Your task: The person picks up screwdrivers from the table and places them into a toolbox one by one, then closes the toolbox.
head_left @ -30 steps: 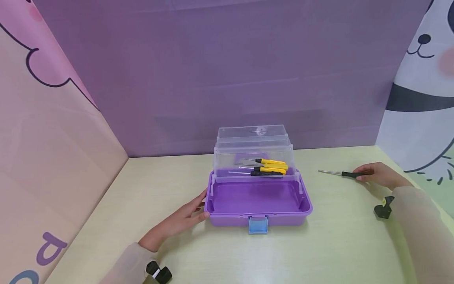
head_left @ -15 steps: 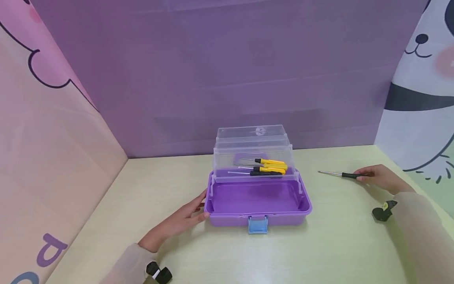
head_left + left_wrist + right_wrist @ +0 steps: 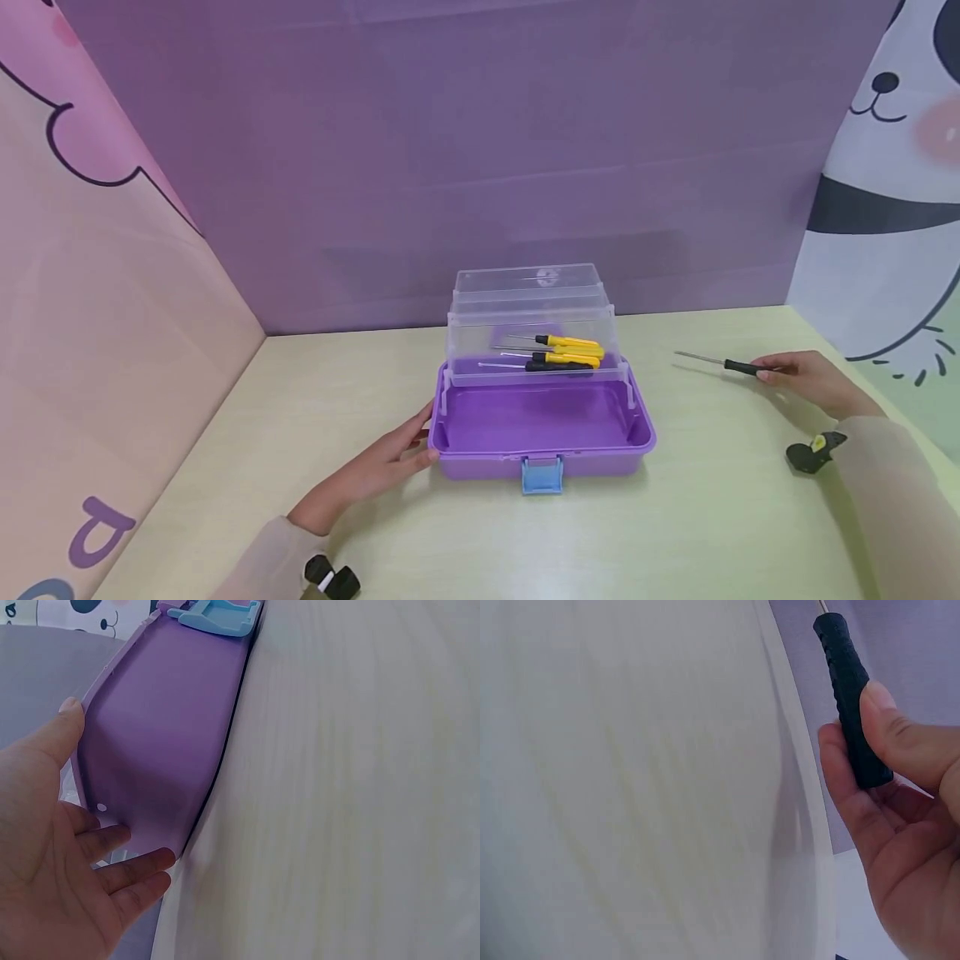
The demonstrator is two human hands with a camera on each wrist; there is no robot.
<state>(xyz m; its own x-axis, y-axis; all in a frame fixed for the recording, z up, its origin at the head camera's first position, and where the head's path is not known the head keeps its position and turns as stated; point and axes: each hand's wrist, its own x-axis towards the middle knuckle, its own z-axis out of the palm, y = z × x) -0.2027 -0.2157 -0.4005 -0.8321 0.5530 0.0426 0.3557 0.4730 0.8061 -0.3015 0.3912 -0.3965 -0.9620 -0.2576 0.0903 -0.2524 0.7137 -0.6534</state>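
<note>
A purple toolbox (image 3: 540, 467) with a blue latch (image 3: 542, 477) stands on the table, its clear lid raised at the back. My left hand (image 3: 375, 471) rests against the box's left end, with the thumb at the rim and the other fingers loosely extended along the wall, as the left wrist view shows. To the right of the box, my right hand (image 3: 813, 383) pinches a black-handled screwdriver (image 3: 847, 697) between thumb and fingers. Its metal shaft points left, close over the table. Several screwdrivers (image 3: 573, 358) with yellow or black handles lie in the tray behind the box's bare front compartment.
The pale table (image 3: 600, 542) runs back to a purple backdrop (image 3: 480, 167). Printed side panels close in on the left and right; the right panel (image 3: 892, 275) stands close beyond my right hand.
The screwdriver's tip has tilted up a little, and its shadow now shows below the shaft. My right hand has moved slightly; the left hand stays at the box.
</note>
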